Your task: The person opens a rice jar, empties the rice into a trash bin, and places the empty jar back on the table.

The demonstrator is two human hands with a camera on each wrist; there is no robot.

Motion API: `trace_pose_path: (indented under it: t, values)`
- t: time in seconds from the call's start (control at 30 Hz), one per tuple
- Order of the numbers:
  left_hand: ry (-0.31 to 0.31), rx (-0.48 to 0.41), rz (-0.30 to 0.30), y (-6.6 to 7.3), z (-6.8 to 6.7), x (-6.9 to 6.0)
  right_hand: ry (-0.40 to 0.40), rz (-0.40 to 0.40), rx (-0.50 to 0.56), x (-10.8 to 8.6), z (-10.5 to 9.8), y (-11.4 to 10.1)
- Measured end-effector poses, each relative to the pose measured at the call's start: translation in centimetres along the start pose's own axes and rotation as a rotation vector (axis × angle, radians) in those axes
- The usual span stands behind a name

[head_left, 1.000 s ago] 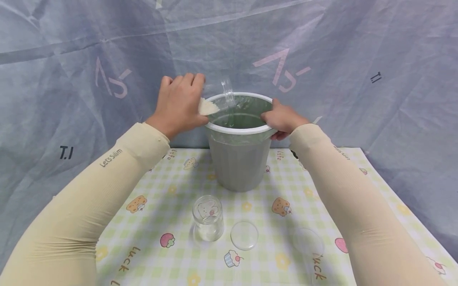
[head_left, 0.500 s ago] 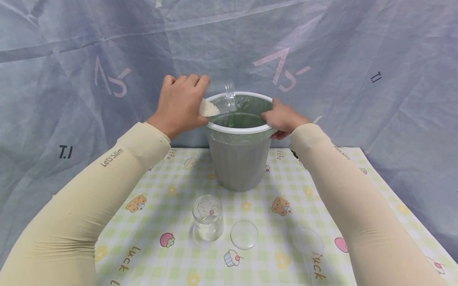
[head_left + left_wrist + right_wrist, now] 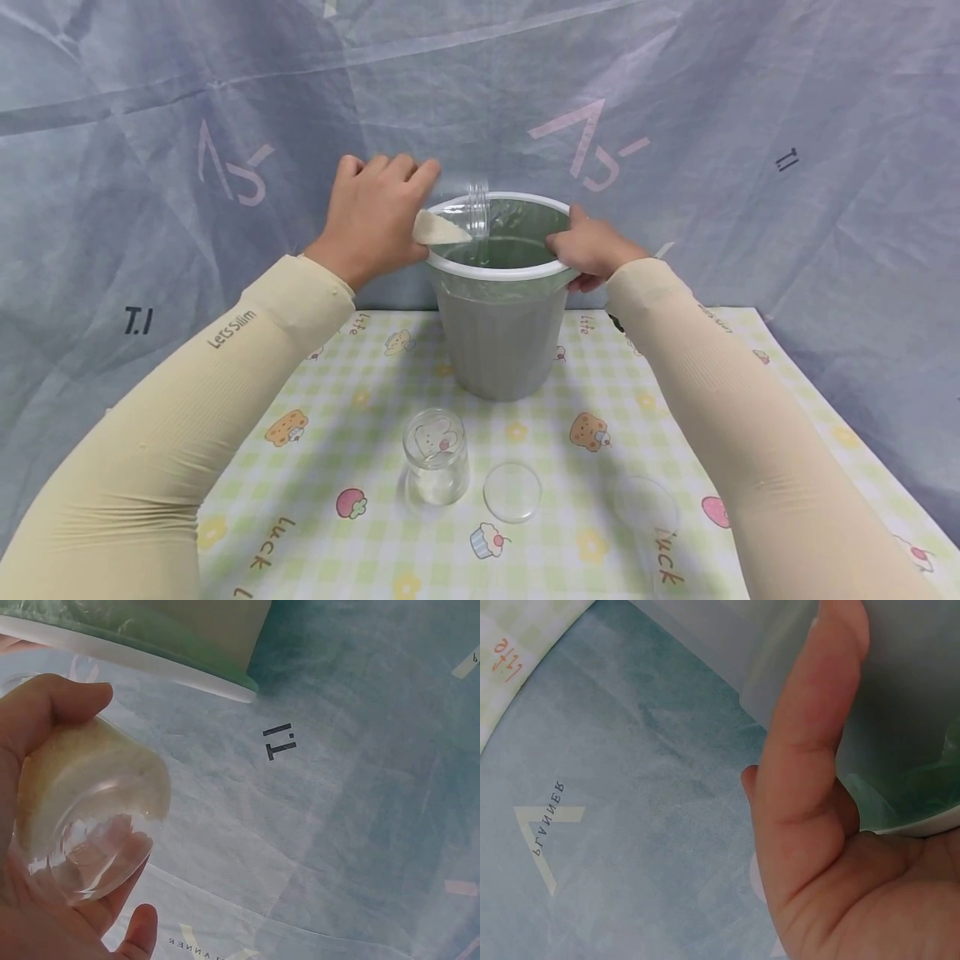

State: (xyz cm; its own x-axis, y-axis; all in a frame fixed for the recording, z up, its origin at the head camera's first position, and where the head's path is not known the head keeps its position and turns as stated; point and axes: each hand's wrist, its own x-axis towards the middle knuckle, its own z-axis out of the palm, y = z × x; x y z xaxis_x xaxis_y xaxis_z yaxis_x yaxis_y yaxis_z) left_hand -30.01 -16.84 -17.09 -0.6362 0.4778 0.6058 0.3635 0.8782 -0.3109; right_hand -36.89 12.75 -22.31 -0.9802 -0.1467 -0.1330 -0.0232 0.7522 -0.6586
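Note:
In the head view my left hand (image 3: 375, 217) grips a clear jar (image 3: 477, 208) lying tilted over the left part of a grey bin's mouth. Pale grains (image 3: 442, 229) fill the jar's lower side and slope towards its opening. The left wrist view shows the jar's rounded base (image 3: 94, 825) with fingers and thumb around it. At the bin's right rim, my right hand (image 3: 596, 246) holds on, thumb inside and fingers outside. The grey bin (image 3: 502, 342) stands upright with a white rim and a translucent green liner (image 3: 525, 217) folded over it.
A second clear jar (image 3: 437, 479) stands upright in front of the bin. Beside it lies a clear round disc (image 3: 512, 493), with another faint clear disc (image 3: 645, 504) further right. A checked cloth (image 3: 300, 500) covers the table; a grey-blue sheet (image 3: 712, 208) hangs behind.
The jar in my left hand has tipped slightly further, its mouth lower at the bin. The grains have slid closer to the opening. My right hand and the bin have stayed almost still.

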Motion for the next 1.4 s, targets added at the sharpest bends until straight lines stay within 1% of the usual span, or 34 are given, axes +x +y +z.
trace_pose_path:
  t: [0.23,0.47,0.8,1.03,1.23,1.4]
  values:
    - [0.006,0.011,0.014,-0.08,0.21,-0.20,-0.007,0.000,0.007,-0.09,0.12,-0.15]
    - [0.000,0.018,0.022,-0.21,0.16,-0.14,-0.003,0.002,0.014,-0.10,0.10,-0.28]
    - [0.042,0.026,0.042,-0.30,0.10,-0.06,0.005,-0.006,0.008,-0.05,0.32,-0.21]
    - [0.038,0.034,0.047,-0.38,0.04,-0.07,0.003,0.001,-0.009,-0.01,0.36,-0.16]
    - [0.033,0.031,0.048,-0.40,-0.06,-0.05,0.009,0.002,-0.002,0.01,0.35,-0.22]
    - [0.044,0.035,0.049,-0.46,-0.08,-0.05,0.006,0.006,0.003,0.01,0.28,-0.17]
